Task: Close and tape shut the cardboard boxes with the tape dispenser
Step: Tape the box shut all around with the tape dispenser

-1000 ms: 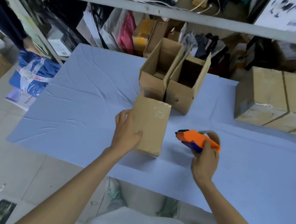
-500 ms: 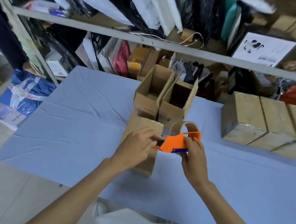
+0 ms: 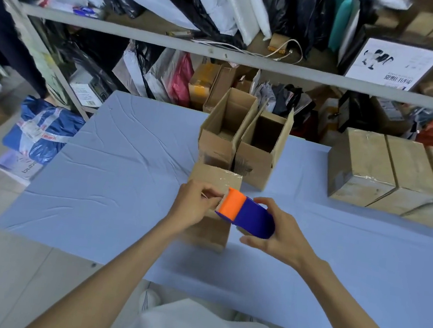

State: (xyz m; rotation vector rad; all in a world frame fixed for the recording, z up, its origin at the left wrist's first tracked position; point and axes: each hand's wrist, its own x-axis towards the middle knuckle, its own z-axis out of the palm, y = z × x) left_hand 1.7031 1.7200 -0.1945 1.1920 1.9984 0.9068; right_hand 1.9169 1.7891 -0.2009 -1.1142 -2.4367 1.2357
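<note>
A small closed cardboard box (image 3: 215,176) with clear tape on its top stands on the blue table (image 3: 114,178), partly hidden by my hands. My right hand (image 3: 280,235) grips the orange and blue tape dispenser (image 3: 244,214) just above the box's near side. At the dispenser's toothed orange end my left hand (image 3: 194,205) pinches what looks like the tape end. Behind the closed box stand two open boxes, a left one (image 3: 217,142) and a right one (image 3: 256,158), flaps up.
A row of taped boxes (image 3: 390,175) sits at the table's right. Metal shelving (image 3: 224,54) crammed with bags and parcels runs behind the table. Blue and brown parcels (image 3: 38,129) lie on the floor at left.
My left hand left the side of the closed box and came to the dispenser's front. My right hand lifted the dispenser and turned it over the box. The camera tilted up.
</note>
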